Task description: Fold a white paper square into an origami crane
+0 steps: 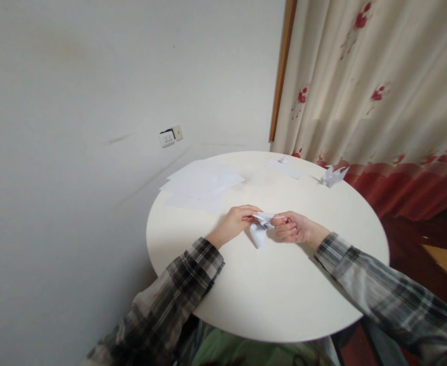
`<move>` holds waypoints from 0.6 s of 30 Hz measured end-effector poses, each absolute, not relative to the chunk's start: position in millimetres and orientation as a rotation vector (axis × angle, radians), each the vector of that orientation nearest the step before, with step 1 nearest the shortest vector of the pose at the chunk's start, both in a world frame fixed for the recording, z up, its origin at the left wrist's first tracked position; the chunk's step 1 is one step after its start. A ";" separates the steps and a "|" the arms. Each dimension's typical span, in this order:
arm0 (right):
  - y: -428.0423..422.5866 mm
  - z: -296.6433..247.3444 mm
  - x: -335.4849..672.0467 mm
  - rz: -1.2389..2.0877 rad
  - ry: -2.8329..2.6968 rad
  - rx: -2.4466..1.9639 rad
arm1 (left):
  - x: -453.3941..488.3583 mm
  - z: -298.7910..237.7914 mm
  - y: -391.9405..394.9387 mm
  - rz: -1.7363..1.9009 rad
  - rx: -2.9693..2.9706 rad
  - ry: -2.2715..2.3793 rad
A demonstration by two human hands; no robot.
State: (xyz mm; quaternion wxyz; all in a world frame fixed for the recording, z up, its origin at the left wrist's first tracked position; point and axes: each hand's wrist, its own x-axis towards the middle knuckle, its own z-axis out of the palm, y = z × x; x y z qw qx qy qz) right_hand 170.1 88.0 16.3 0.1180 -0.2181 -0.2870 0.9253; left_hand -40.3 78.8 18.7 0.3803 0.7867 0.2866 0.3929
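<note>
A folded white paper figure [259,234], shaped like an origami crane, is between my two hands just above the middle of the round table. My left hand [237,219] is closed on its left side, with the fingertips at the top folds. On the other side, my right hand [292,227] pinches a narrow point of the paper between thumb and curled fingers. One wide flap hangs down toward me. The fingers hide part of the folds.
Loose white sheets [198,185] lie at the back left of the white table [277,300]. A larger paper crane [333,176] stands at the back right. A tiny crane [283,159] sits by a paper piece [284,169]. A wall [74,203] borders the left, a curtain [360,117] the back right.
</note>
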 end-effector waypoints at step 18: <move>89.2 22.0 188.1 0.297 -1.942 -0.817 | -39.9 9.0 84.9 0.847 1.418 0.852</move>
